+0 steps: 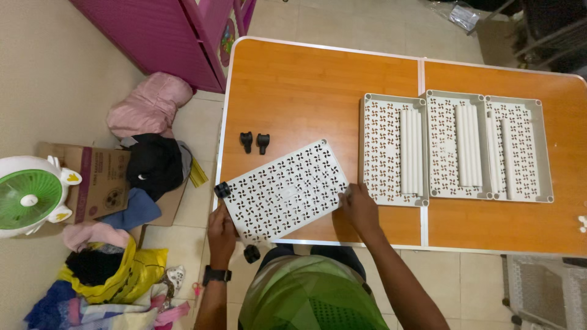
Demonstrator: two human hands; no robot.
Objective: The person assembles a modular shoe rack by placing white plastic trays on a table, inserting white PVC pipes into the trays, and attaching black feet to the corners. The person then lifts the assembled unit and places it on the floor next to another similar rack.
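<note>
One perforated shelf panel (282, 190), white plastic, tilted on table (306, 91).
Left hand (221, 231) and right hand (359, 206) pinched opposite edges (judged light, stiff; edge grip suited).

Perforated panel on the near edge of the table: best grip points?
Probably the two short ends of the perforated panel, one hand from each side, as the left hand and right hand do now. It is flat, wide and lies tilted, overhanging the table edge, and black casters occupy its left corners, so grip between them.
</note>
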